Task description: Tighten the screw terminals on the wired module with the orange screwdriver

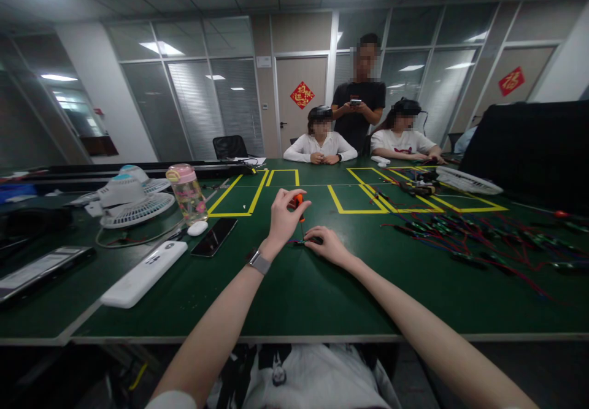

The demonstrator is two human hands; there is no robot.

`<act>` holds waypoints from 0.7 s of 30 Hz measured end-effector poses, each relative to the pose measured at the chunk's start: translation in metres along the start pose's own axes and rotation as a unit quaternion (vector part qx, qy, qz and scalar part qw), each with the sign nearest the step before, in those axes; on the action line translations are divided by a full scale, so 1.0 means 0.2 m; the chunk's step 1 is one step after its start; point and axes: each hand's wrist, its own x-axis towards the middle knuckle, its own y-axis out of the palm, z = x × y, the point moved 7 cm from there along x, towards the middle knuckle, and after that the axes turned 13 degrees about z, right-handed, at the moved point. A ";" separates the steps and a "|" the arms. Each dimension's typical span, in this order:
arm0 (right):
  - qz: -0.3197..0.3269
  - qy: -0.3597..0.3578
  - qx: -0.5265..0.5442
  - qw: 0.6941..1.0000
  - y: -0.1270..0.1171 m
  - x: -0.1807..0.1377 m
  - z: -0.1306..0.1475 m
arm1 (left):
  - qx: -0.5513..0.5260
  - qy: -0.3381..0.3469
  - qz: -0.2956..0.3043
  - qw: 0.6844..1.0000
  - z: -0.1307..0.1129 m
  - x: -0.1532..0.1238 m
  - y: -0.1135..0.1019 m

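Note:
My left hand [284, 215] is closed round the orange handle of a small screwdriver [299, 203], held upright with its tip pointing down at the green table [294, 292]. My right hand [327, 245] rests on the table just right of the tip, its fingers pinched on a small dark part with thin wires [304, 241]. A grey watch sits on my left wrist.
On the left lie a black phone [214, 236], a white power bank [144, 273], a pink-lidded bottle [188, 192] and a white fan [131, 203]. A tangle of red and black wired parts [464, 237] covers the right. Three people are at the far end of the table.

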 end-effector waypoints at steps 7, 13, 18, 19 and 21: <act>0.006 0.005 -0.003 1.000 0.01 0.00 -0.01 | -0.112 -0.014 0.106 0.988 0.03 0.03 0.05; 0.001 -0.001 -0.009 1.000 0.02 0.01 -0.04 | -0.006 -0.012 0.024 1.000 0.02 0.01 0.00; 0.005 0.002 -0.009 1.000 0.02 0.01 -0.04 | -0.008 0.008 0.058 0.998 0.02 0.00 0.05; 0.006 0.002 -0.009 1.000 0.02 0.01 -0.04 | -0.026 0.010 0.070 0.997 0.03 0.00 0.06; 0.008 0.001 -0.009 1.000 0.02 0.01 -0.04 | -0.074 0.005 0.093 0.993 0.06 0.00 0.09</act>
